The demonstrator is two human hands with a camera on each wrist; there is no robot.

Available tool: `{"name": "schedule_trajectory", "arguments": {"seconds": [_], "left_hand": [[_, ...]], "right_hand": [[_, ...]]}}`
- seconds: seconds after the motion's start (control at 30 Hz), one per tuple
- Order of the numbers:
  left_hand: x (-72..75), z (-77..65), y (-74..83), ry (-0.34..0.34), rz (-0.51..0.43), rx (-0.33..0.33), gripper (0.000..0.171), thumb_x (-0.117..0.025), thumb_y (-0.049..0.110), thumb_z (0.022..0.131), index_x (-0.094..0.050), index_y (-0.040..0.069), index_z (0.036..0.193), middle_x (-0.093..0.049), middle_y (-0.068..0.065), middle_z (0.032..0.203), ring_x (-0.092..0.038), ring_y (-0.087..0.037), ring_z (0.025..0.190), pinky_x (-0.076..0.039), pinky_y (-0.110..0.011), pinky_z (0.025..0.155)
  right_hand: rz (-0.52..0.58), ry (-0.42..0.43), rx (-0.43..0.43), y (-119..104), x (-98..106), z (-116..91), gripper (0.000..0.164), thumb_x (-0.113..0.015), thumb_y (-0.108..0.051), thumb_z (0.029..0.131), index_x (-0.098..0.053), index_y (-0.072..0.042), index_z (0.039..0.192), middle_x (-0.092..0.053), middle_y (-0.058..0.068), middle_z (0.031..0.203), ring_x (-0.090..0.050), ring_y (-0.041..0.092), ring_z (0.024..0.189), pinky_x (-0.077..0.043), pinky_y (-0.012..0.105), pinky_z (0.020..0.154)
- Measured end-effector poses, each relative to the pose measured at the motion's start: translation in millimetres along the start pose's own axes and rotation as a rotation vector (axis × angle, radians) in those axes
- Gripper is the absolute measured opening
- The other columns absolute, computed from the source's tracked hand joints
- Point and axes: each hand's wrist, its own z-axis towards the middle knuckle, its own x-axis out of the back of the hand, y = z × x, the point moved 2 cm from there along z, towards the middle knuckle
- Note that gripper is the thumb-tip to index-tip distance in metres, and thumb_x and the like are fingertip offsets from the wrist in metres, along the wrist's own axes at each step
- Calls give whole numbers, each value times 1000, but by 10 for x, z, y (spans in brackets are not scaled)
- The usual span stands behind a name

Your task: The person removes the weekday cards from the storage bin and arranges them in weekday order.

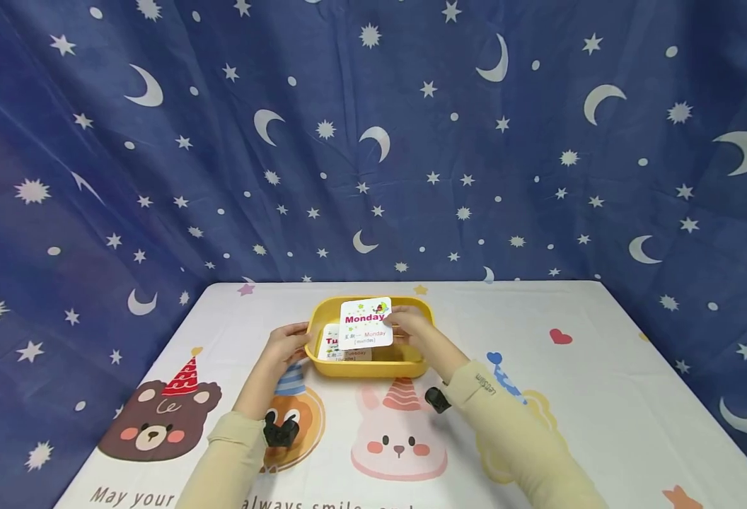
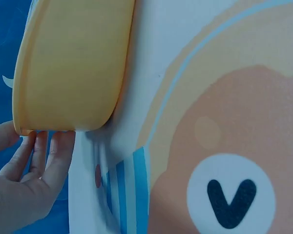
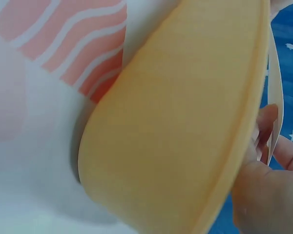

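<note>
A yellow plastic tray (image 1: pixel 367 370) with rounded corners stands on the table. At its left end my left hand (image 1: pixel 284 346) holds the rim, fingers against the outer wall in the left wrist view (image 2: pixel 44 165). My right hand (image 1: pixel 418 331) pinches a white card (image 1: pixel 366 336) reading "Monday" by its right edge, above the tray. In the right wrist view that card (image 3: pixel 276 83) appears nearly edge-on behind the tray wall (image 3: pixel 171 117). A "Tuesday" card (image 1: pixel 329 345) lies in the tray, partly hidden by the Monday card. Whether more cards lie under it I cannot tell.
The white tablecloth (image 1: pixel 507 318) carries printed cartoon animals, including a bear (image 1: pixel 157 424) and a rabbit (image 1: pixel 399 442). A dark blue curtain (image 1: pixel 373 177) with moons and stars hangs behind the table. Black devices (image 1: pixel 281 430) sit at both wrists.
</note>
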Motion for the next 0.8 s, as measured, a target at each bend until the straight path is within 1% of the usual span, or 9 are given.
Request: {"name": "schedule_trajectory", "arguments": {"seconds": [0.07, 0.1, 0.17, 0.2, 0.3, 0.43, 0.57, 0.67, 0.8], "left_hand": [[9, -1, 11, 3, -20, 7, 46, -53, -1, 92, -43, -5, 137, -46, -27, 136, -60, -12, 84, -55, -20, 68], [12, -2, 20, 9, -26, 11, 46, -54, -2, 91, -44, -5, 136, -46, -27, 136, -60, -11, 82, -55, -19, 68], [16, 1, 33, 14, -32, 19, 47, -54, -2, 91, -44, -4, 136, -46, -26, 137, -60, -9, 80, -56, -20, 68], [17, 0, 38, 15, -32, 25, 47, -54, -2, 91, -44, -5, 136, -47, -26, 137, -60, -9, 79, -56, -20, 68], [16, -2, 41, 21, -22, 51, 45, -55, 0, 91, -46, -4, 135, -51, -25, 132, -60, -9, 78, -56, -19, 66], [20, -4, 18, 31, -10, 72, 45, -57, 3, 91, -48, -1, 134, -60, -18, 116, -59, -10, 76, -54, -17, 61], [35, -4, -7, 55, -3, 68, 43, -58, 4, 90, -51, 0, 133, -63, -12, 107, -58, -10, 77, -52, -16, 58], [41, -2, -12, 58, 2, 55, 43, -58, 5, 91, -51, -1, 133, -62, -13, 111, -59, -10, 78, -52, -15, 58], [31, 4, 1, 43, 11, 48, 43, -58, 5, 91, -50, -1, 133, -63, -15, 112, -59, -8, 75, -51, -15, 58]], "right_hand": [[-15, 51, -49, -108, -39, -102, 36, -55, 2, 88, -51, 4, 124, -63, 12, 97, -60, 16, 70, -54, 22, 59], [-19, 47, -46, -136, -28, -148, 35, -55, 2, 89, -51, 4, 123, -64, 14, 97, -61, 17, 70, -55, 22, 59], [-16, 25, -33, -123, 30, -163, 37, -57, 1, 88, -51, 4, 124, -65, 14, 101, -62, 16, 72, -56, 23, 61], [-6, 4, -20, -98, 67, -145, 37, -57, 0, 88, -50, 4, 124, -65, 14, 101, -63, 16, 72, -56, 23, 62], [0, -3, -24, -30, 161, -84, 36, -58, -2, 89, -51, 2, 124, -64, 11, 100, -63, 13, 71, -56, 21, 61], [-10, 37, -55, 31, 260, -51, 38, -56, -3, 90, -50, -1, 127, -63, 9, 103, -62, 12, 71, -54, 20, 59], [-10, 45, -63, 33, 329, -103, 41, -55, -3, 90, -48, -1, 130, -61, 8, 103, -61, 11, 72, -55, 21, 59], [-1, 29, -57, 39, 379, -167, 41, -55, -3, 90, -47, 0, 130, -61, 6, 99, -61, 11, 71, -55, 22, 59], [2, 16, -44, 48, 465, -265, 38, -54, -2, 91, -46, 0, 128, -59, 4, 96, -60, 10, 70, -54, 21, 59]]}}
